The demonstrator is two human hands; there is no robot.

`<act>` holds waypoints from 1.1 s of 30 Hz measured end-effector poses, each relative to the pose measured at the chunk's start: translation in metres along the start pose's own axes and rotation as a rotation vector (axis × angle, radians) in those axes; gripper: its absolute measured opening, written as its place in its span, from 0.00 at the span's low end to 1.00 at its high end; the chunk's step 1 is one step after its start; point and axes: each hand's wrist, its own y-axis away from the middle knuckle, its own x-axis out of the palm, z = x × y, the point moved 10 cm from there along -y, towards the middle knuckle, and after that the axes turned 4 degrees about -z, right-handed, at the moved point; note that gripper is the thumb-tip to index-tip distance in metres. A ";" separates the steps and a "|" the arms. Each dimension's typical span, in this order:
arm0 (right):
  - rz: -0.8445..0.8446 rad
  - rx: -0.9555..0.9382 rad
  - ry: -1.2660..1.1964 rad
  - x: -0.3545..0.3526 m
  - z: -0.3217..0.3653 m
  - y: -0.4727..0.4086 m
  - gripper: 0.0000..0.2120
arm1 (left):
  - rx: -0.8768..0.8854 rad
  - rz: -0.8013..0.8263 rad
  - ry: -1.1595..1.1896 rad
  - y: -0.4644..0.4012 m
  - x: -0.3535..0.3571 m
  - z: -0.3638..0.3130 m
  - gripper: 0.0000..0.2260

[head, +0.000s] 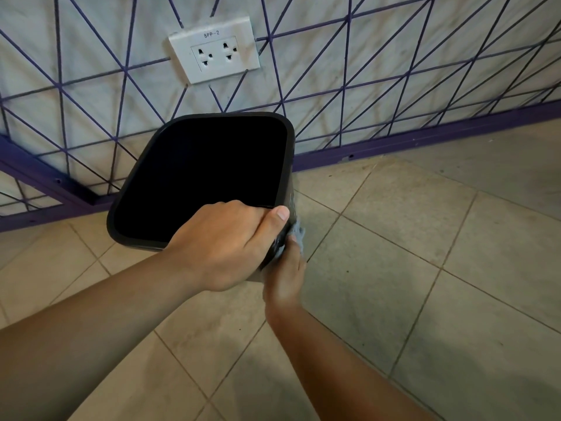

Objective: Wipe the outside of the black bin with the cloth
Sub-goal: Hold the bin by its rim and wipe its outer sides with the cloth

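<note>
The black bin (127, 235) is a rounded square tub, seen from above with its dark opening facing me, close to the wall. My left hand (224, 241) grips its near right rim corner, thumb on the rim. Below it, my right hand (285, 275) presses a grey-blue cloth (299, 233) against the bin's right outer side. Most of the cloth and that side wall are hidden by my hands.
A white wall with purple line pattern and purple skirting (394, 144) runs behind the bin. A white double power socket (215, 50) sits on the wall above it. Beige floor tiles (409, 268) spread to the right and toward me.
</note>
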 end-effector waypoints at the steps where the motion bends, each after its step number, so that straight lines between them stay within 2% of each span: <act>1: 0.024 -0.035 -0.008 0.003 0.004 0.007 0.48 | -0.002 0.003 0.000 0.000 0.000 0.001 0.26; 2: 0.031 -0.032 -0.014 0.003 0.000 0.009 0.47 | 0.001 0.003 -0.004 0.000 -0.001 0.000 0.27; 4: -0.003 0.025 -0.003 -0.005 -0.011 0.001 0.35 | 0.005 0.003 -0.010 -0.001 0.000 0.001 0.27; 6: -0.055 0.089 0.013 -0.011 -0.013 -0.010 0.30 | 0.010 0.004 -0.002 -0.001 0.001 0.002 0.26; 7: -0.053 0.102 -0.007 -0.009 -0.015 -0.012 0.32 | 0.013 0.005 0.005 -0.001 0.001 0.001 0.26; 10: 0.034 0.002 -0.026 0.005 -0.001 0.008 0.50 | 0.006 0.016 0.017 -0.002 0.002 0.002 0.25; 13: -0.006 0.031 -0.027 -0.003 -0.006 0.004 0.40 | -0.003 0.014 0.023 -0.001 0.000 0.002 0.26; 15: -0.034 0.087 -0.023 -0.004 -0.006 -0.003 0.45 | 0.003 0.006 0.005 -0.002 0.000 0.000 0.25; 17: -0.004 0.033 -0.009 0.003 0.001 0.001 0.52 | 0.008 0.003 0.011 -0.002 0.001 0.001 0.25; 18: 0.017 0.024 -0.029 0.005 0.003 0.006 0.52 | 0.007 0.008 0.019 -0.002 0.001 0.001 0.25; 21: 0.013 0.049 -0.028 0.000 0.001 0.002 0.43 | 0.016 0.008 0.031 -0.002 0.001 0.001 0.25; 23: -0.013 0.098 -0.043 0.000 0.000 -0.005 0.51 | 0.019 0.002 0.028 -0.002 0.000 0.000 0.25; 25: -0.001 0.044 -0.029 0.006 0.009 -0.001 0.56 | 0.019 0.001 0.030 -0.002 0.000 -0.001 0.25; 27: 0.020 -0.014 -0.012 0.006 0.018 0.010 0.52 | 0.017 0.004 0.038 -0.002 0.000 0.000 0.25; 30: -0.021 0.089 -0.015 -0.004 0.001 0.000 0.41 | 0.028 -0.019 0.046 -0.002 -0.002 0.002 0.27; 31: -0.038 0.145 -0.029 -0.005 -0.006 -0.005 0.42 | 0.031 -0.024 0.046 -0.002 -0.002 0.002 0.28; 33: -0.036 0.168 -0.043 -0.002 -0.008 -0.007 0.53 | 0.022 -0.031 0.048 -0.002 -0.002 0.003 0.27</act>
